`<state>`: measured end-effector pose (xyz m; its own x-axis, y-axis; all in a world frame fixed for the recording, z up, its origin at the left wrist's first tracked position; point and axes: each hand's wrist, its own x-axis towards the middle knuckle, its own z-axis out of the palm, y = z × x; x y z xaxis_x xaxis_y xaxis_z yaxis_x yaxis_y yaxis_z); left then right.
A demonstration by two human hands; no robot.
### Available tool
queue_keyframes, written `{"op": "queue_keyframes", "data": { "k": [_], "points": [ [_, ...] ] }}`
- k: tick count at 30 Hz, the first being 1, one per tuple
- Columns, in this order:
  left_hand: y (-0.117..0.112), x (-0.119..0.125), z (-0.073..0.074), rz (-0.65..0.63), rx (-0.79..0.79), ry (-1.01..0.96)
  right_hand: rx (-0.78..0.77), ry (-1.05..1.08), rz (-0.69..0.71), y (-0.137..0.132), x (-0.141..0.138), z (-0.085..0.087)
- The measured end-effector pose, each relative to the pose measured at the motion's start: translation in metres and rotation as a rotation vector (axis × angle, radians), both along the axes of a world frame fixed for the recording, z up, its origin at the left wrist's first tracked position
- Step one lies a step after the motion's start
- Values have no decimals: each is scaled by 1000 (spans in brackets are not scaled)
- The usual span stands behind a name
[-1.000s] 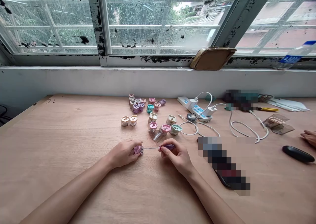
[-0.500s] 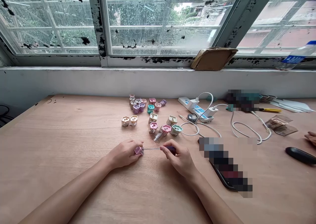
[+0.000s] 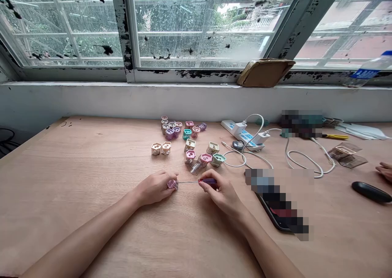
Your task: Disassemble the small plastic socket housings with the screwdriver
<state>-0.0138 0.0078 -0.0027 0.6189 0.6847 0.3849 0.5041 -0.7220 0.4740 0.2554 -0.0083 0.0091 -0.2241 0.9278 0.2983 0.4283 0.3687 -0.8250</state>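
Nearest, my two bare forearms (image 3: 94, 231) are reaching in over the wooden table (image 3: 147, 245) from lower L and R. My L hand (image 3: 155, 187) is pinching a small pinkish-purple piece (image 3: 172, 184) btwn thumb and fingers, low over the tabletop; its long axis I can't tell, w/ most of it hiding in my grip. My R hand (image 3: 219, 191) is gripping a thin-shafted screwdriver (image 3: 188, 182) by its dark red-purple handle, fingertips bunching round the front end. Key relation: the shaft is running nearly level, R to L, its axis pointing straight at the piece's R side; its tip is ending at that side, tho whether it's seating in a hole I can't tell. The L hand is holding the piece, so it's lying nearer; the R is standing off to the right, only bare shaft spanning the gap. Right of my R hand, a phone (image 3: 268, 210), partly pixelated, is lying aslant.

Beyond, a clear plastic part (image 3: 193, 168) is lying beside a pink-rimmed case (image 3: 205, 159), w/ a green-rimmed case (image 3: 218, 160) sitting just R. Farther back, two cream-rimmed cases (image 3: 161, 148) are standing side by side; hindmost, a power strip (image 3: 247, 137) is lying near the wall (image 3: 137, 100).
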Motion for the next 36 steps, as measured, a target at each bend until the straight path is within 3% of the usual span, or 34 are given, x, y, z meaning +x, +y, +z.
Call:
{"op": "queue_keyframes", "data": {
  "k": [22, 36],
  "points": [
    [0, 1, 2, -3, -17, -14, 9, -44, -17, 2, 1, -1],
    [1, 2, -1, -4, -18, -21, -75, 122, 0, -2, -2, -2]
  ]
}}
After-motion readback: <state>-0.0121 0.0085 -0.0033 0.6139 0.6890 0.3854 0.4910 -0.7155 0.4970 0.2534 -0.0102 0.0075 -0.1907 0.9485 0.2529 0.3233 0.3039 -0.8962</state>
